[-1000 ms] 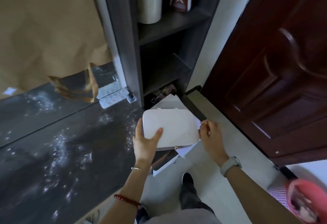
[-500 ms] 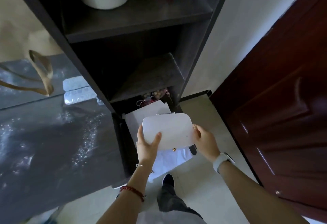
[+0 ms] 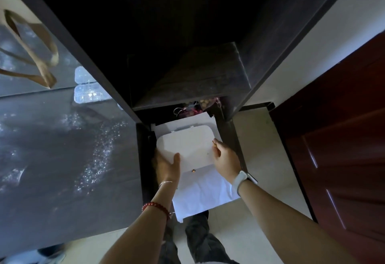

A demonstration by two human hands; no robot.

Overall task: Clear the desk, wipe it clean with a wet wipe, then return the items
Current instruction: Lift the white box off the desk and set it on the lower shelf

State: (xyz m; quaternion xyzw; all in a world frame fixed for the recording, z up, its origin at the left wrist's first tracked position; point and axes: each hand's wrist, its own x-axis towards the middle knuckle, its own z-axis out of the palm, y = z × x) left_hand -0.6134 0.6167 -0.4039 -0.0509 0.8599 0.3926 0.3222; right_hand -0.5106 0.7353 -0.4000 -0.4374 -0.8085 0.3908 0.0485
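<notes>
1. Hands at bottom of dark shelf unit (image 3: 208, 76), both on 1 white flat case (image 3: 187, 145) w/ rounded corners.
2. Left hand (image 3: 166, 165) grasps case's left edge: thumb on top face, fingers under it & out of sight.
3. Right hand (image 3: 225, 159) grips case's right edge, fingertips (image 3: 214, 142) curled at its far right side.
4. Case is low in shelf unit's bottom opening, lying over white paper sheets (image 3: 204, 197); can't tell if it touches them. Small gold stud shows at its near edge.
5. Sheets stick out of opening toward person, over tiled floor (image 3: 260, 149).
6. Behind case, in back of opening: small jumble of pink & beige bits, too dim to ID.
7. Desk (image 3: 62, 159) to left, dark top w/ white speckled smears; clear plastic box (image 3: 89, 92) at its far edge beside shelf unit.
8. Left wrist: thin chain + red bead bracelet (image 3: 156, 207). Right wrist: white watch (image 3: 241, 182).
9. Dark red door (image 3: 343, 138) at right.
</notes>
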